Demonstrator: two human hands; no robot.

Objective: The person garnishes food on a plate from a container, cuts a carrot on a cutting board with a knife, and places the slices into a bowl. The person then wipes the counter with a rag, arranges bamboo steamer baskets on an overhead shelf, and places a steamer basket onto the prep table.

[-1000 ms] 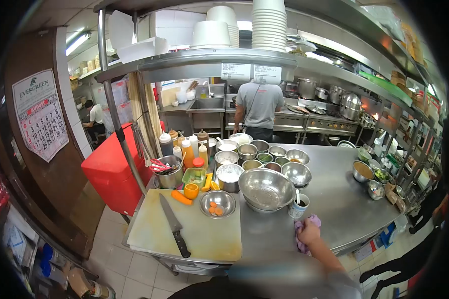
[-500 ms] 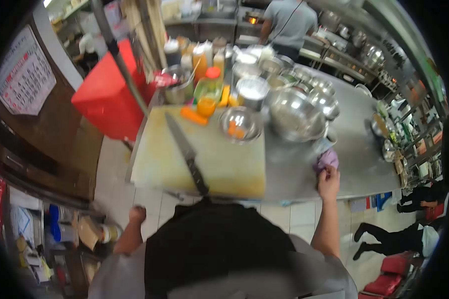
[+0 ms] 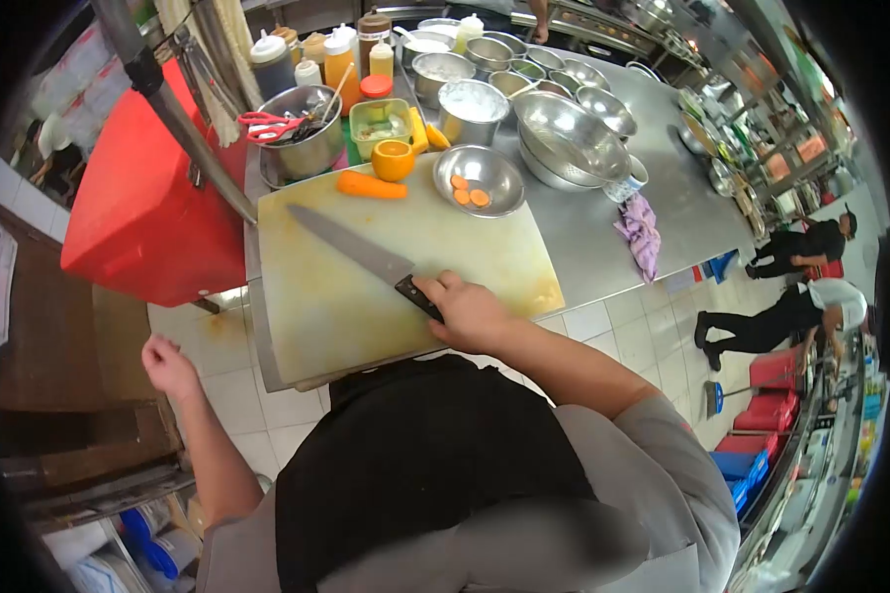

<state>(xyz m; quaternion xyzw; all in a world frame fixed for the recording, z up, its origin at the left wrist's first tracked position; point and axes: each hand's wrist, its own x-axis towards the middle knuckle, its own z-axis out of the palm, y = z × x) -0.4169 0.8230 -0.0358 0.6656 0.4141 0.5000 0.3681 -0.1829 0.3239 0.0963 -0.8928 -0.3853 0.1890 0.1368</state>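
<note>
1. On the pale cutting board (image 3: 396, 306), whose centre we take as our clock, lies the knife (image 3: 351, 242), its tip towards ten o'clock.
2. At about five, our right hand (image 3: 470, 311) is wrapped round the black handle.
3. At eight, our left hand (image 3: 171, 368) hangs off the board, fingers curled inward; we cannot tell whether they close on anything.
4. Past the blade, we have a carrot (image 3: 371, 185) at eleven, a cut orange (image 3: 393, 162) at twelve and a small steel bowl (image 3: 506, 178) with carrot slices (image 3: 480, 198) at one, crowding the far edge.
5. Beyond one, a large steel bowl (image 3: 564, 138) blocks part of our view of a cup (image 3: 635, 176) at two.
6. Near three, we see a crumpled purple cloth (image 3: 640, 237).
7. At ten, a slanted metal post (image 3: 183, 121) stands before a red box (image 3: 119, 217), partly covering it.
</note>
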